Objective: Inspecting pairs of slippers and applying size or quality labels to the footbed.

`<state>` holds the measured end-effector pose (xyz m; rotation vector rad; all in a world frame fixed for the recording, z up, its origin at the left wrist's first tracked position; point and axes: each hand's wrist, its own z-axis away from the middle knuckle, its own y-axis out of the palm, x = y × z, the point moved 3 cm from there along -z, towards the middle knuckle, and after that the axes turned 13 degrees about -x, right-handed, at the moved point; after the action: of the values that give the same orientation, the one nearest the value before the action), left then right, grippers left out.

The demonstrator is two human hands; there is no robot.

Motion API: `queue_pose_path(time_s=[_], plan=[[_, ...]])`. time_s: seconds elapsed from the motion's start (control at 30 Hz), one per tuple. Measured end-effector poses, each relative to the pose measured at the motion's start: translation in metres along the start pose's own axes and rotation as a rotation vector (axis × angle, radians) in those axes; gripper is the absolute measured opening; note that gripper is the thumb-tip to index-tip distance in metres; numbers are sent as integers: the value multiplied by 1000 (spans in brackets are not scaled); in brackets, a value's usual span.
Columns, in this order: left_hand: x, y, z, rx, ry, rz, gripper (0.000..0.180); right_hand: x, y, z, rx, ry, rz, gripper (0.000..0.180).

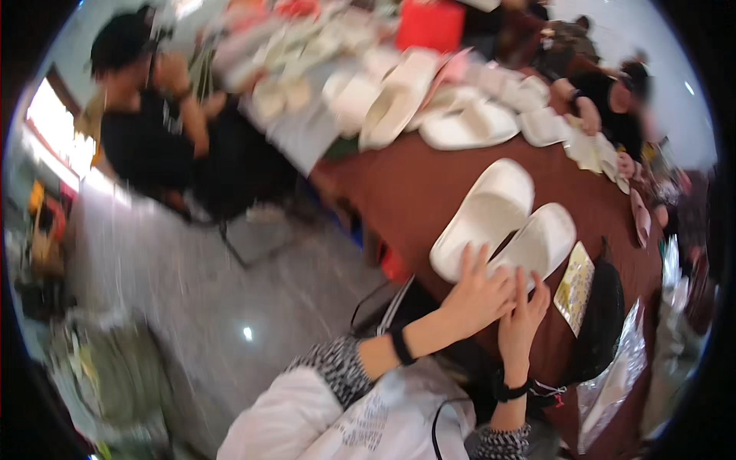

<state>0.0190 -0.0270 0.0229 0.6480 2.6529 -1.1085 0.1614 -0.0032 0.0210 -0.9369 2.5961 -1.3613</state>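
A pair of white slide slippers lies side by side on the brown-covered table in front of me. My left hand (484, 295) is at the near end of the left slipper (491, 207), its fingers stretched out and apart, the fingertips at the slipper's edge. Close beside it, my right hand (525, 313) reaches up to the near end of the right slipper (546, 234), its fingers also spread. The hands nearly meet; whether the fingertips press on the slippers is hard to tell. Neither hand is wrapped round anything.
On the brown table (399, 180), more pale slippers (468, 123) crowd the far side. To my right are a yellow patterned packet (575, 289), a black bag-like object (602, 322) and clear plastic wrapping (613, 383). A seated person (153, 146) is at left; others work across the table.
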Motion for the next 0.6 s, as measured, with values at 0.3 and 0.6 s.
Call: queue_pose_path(time_s=[0.3,0.6], plan=[[-11,13,7,-35,-118,-14,61,-18,10,2,43,46,-135,51],[-15,12,7,-40,-119,-33,35,-31,8,-2,43,158,-205,51]])
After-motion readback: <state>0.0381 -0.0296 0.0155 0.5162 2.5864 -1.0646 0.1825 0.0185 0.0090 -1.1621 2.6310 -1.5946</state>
